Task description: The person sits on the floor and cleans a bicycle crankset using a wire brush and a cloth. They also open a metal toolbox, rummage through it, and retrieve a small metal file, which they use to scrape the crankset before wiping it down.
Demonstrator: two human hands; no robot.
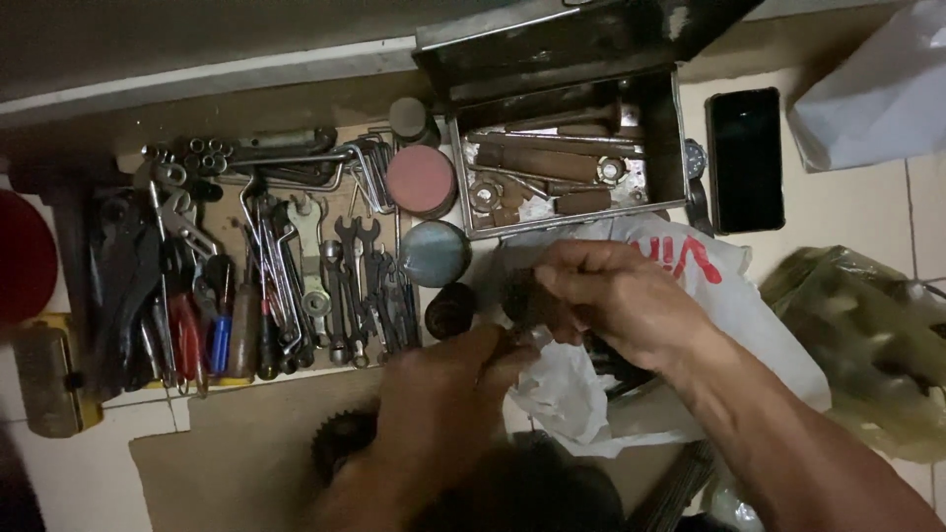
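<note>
Nearest, my left hand grips something dark (unclear what); right hand pinches a dark part over the white bag; I'd hold both firmly.

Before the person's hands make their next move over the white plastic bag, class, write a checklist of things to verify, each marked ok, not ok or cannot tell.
1. Both hands in view: left hand and right hand meet over the white plastic bag. Ok.
2. Grip on the dark part at the right hand's fingertips: cannot tell, blurred.
3. Metal toolbox open, tools visible inside: ok.
4. Wrenches laid out in a row within view: ok.
5. Black phone lying apart from the hands: ok.
6. Lighting: dim, not ok.
</note>
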